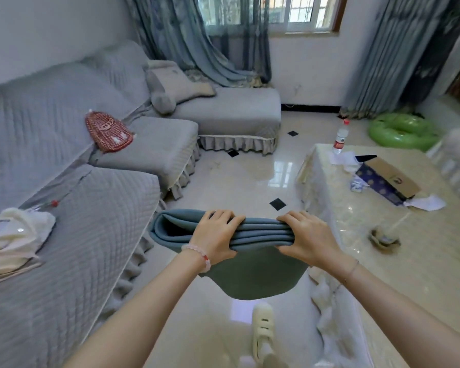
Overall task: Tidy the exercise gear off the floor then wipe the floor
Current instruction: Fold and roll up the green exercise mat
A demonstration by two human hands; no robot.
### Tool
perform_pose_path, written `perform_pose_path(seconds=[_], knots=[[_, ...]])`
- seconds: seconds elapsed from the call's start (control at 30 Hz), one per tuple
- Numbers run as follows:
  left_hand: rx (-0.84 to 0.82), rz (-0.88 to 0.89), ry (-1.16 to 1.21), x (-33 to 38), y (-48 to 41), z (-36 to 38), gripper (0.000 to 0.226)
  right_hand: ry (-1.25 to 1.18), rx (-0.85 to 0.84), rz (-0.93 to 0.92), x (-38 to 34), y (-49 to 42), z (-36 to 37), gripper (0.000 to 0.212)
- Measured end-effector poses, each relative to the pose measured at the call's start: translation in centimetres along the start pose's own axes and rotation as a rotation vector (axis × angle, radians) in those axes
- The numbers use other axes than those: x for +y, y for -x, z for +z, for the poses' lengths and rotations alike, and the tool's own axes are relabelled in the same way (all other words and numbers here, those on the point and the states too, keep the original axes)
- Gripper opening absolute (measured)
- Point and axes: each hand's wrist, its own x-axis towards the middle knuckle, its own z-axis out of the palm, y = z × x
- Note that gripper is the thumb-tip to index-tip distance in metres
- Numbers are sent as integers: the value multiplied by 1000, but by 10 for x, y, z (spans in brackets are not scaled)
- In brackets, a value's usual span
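While I watch the head view, I count two hands on one piece of gear: a teal exercise mat [260, 233] folded into several layers. Left hand [215, 235] clamps the stack, fingers curled over the top edge, thumb under. Right hand [307, 236] does the same just beside it; the hands are apart, with mat showing between them. The mat is off the floor [237, 176], held in the air between the grey sofa [64, 115] and the low table [383, 235], one loose flap hanging below the hands. One beaded bracelet [199, 254] is on the left wrist. On the sofa: one red checked backpack [109, 134], one cream cloth [16, 235], one grey pillow [170, 86]. On the table: one water bottle [340, 139] upright, one cardboard box [388, 179] lying open, some crumpled white paper near it. One green inflatable ring [401, 131] lies on the floor past the table. I count three black diamond tiles [277, 203] in view and one white shoe [262, 333] under the mat.
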Motion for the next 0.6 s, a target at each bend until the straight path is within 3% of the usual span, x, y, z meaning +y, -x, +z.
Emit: perform_pose_path(seconds=[0.6], knots=[[6, 79, 66, -153, -337, 50, 68, -2, -132, 32, 197, -304, 25, 54]])
